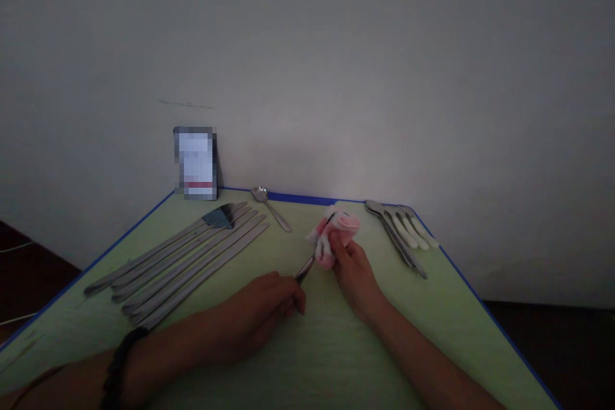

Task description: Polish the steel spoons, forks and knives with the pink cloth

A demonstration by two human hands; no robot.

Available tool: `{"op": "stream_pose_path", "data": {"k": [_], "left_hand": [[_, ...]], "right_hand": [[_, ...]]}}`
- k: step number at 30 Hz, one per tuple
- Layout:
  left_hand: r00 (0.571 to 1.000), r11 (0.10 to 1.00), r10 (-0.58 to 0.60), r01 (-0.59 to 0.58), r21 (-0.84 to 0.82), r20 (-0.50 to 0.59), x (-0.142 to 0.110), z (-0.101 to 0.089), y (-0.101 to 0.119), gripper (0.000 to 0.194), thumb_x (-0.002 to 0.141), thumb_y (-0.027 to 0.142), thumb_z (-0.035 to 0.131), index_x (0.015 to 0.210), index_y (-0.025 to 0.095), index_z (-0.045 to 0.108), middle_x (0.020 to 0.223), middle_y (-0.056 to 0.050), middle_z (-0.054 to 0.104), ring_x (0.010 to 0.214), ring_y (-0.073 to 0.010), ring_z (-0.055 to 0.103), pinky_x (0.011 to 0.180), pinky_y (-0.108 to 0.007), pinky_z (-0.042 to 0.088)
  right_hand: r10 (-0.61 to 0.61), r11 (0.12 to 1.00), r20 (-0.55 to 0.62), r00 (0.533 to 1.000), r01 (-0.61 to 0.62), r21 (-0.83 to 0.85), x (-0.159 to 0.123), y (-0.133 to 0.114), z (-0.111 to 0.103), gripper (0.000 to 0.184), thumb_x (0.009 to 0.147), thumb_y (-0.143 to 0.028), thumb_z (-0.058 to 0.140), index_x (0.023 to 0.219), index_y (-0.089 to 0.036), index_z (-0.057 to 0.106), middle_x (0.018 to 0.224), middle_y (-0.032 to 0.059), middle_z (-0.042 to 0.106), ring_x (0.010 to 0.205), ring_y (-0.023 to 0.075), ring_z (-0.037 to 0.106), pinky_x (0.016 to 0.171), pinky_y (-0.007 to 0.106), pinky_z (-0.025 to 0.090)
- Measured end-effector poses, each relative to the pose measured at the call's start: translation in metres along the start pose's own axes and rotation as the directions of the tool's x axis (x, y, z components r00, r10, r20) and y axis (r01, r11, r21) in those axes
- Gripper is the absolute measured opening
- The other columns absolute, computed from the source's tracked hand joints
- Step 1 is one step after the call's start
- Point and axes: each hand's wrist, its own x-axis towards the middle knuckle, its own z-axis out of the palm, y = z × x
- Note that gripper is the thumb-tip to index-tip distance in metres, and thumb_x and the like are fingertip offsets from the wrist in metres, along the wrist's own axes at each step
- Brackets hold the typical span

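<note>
Holding a metal utensil [304, 270] just below and right of frame centre, you have its shaft clasped in the curled fingers of your left hand [269, 301], probably to steady it while leaving the upper part free for the cloth. Your right hand [355, 275] pinches a bunched pink-and-white cloth [340, 224], thumb on top, around the utensil's far end; that end is hidden, type unclear. Folds look gathered so the fabric wraps the metal, likely giving close contact. Single spoon [278, 214] lies apart, upper middle, bowl near the wall [384, 90], handle angled toward you. Right of the cloth, metal spoons [401, 248] are bunched beside white-handled utensils [408, 234], handles your way, seemingly grouped by kind. Left side: long metal utensils [192, 269] fanned roughly parallel, one dark flat blade [220, 216] among their upper ends, probably laid so they don't stack up. Phone-like device [196, 163], upper left, leans on the wall, presumably so its screen faces you. All cutlery sits on the pale green table [336, 352].
</note>
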Motion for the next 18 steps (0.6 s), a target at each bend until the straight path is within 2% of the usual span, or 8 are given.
{"op": "stream_pose_path", "data": {"k": [4,8,12,15,18], "left_hand": [[0.994,0.992,0.087,-0.092,0.09,0.06,-0.001,-0.004,0.006,0.04,0.081,0.002,0.038,0.11,0.025,0.054,0.096,-0.004,0.061,0.088,-0.0187,0.054,0.08,-0.029,0.043],[0.995,0.994,0.094,-0.095,0.061,0.02,0.0,0.001,0.001,0.049,0.076,0.0,0.037,0.117,0.023,0.049,0.088,-0.003,0.061,0.083,-0.018,0.055,0.079,-0.03,0.044],[0.997,0.998,0.063,-0.063,-0.006,-0.047,0.001,0.009,-0.009,0.05,0.074,-0.002,0.035,0.116,0.021,0.049,0.087,-0.002,0.059,0.083,-0.016,0.054,0.082,-0.029,0.044],[0.999,0.999,0.041,-0.04,0.011,-0.013,0.002,0.009,-0.009,0.046,0.073,-0.001,0.037,0.109,0.021,0.055,0.082,-0.002,0.057,0.08,-0.0164,0.053,0.079,-0.029,0.043],[0.999,1.0,-0.012,0.012,0.023,0.035,0.004,0.002,-0.002,0.035,0.079,0.003,0.038,0.101,0.02,0.059,0.088,-0.004,0.058,0.085,-0.0174,0.053,0.081,-0.029,0.043]], "right_hand": [[-0.046,0.998,-0.124,0.991,0.041,-0.041,0.01,0.0,-0.01,0.042,0.073,-0.057,0.059,0.074,-0.015,0.061,0.069,0.0016,0.061,0.065,0.0147,0.051,0.065,0.027,0.041],[-0.019,1.0,-0.173,0.985,0.019,-0.006,0.011,-0.005,-0.01,0.042,0.073,-0.056,0.059,0.078,-0.014,0.062,0.07,0.0031,0.063,0.065,0.0157,0.052,0.065,0.028,0.041],[0.079,0.995,-0.179,0.981,-0.067,0.074,-0.002,-0.01,0.004,0.042,0.073,-0.057,0.058,0.074,-0.015,0.06,0.061,0.0017,0.058,0.057,0.0141,0.048,0.055,0.026,0.037],[0.118,0.992,-0.168,0.979,-0.108,0.073,-0.014,-0.012,0.019,0.042,0.072,-0.058,0.059,0.067,-0.016,0.056,0.056,-0.0013,0.052,0.053,0.0119,0.042,0.051,0.024,0.034],[0.123,0.992,-0.152,0.981,-0.116,0.057,-0.02,-0.011,0.026,0.042,0.071,-0.057,0.06,0.063,-0.016,0.054,0.056,-0.0023,0.051,0.054,0.0108,0.041,0.053,0.023,0.033]]}}
